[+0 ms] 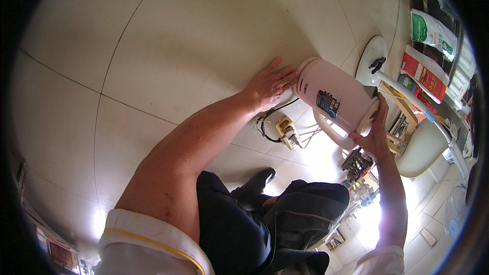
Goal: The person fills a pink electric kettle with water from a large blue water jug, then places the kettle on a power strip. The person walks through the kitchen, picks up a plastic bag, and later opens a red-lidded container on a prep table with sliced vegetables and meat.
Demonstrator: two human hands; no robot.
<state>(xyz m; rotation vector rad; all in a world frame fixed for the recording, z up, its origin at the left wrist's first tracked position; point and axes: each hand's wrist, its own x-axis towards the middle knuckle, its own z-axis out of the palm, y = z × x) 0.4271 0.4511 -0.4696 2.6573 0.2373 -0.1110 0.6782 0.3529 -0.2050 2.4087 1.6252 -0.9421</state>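
Note:
A pale pink electric kettle (336, 88) is tipped on its side in front of me, its label facing up. My left hand (273, 84) has its fingers spread against the base end. At the other end, my right hand (372, 126) grips the top rim around the lid, thumb on the near side. The kettle's curved handle (330, 133) hangs on the side towards my legs. Whether the kettle touches the floor is hidden. Below it lies a yellowed power strip (288, 133) with a plug in it and a black cord (264, 122) beside it.
Beyond the kettle stands a white round base (372, 61) with a metal pole (412, 99). A white stool or chair seat (424, 147), a wooden frame (405, 122) and printed bags (426, 72) are at the right. My shoe (256, 183) rests on the tiled floor (153, 46).

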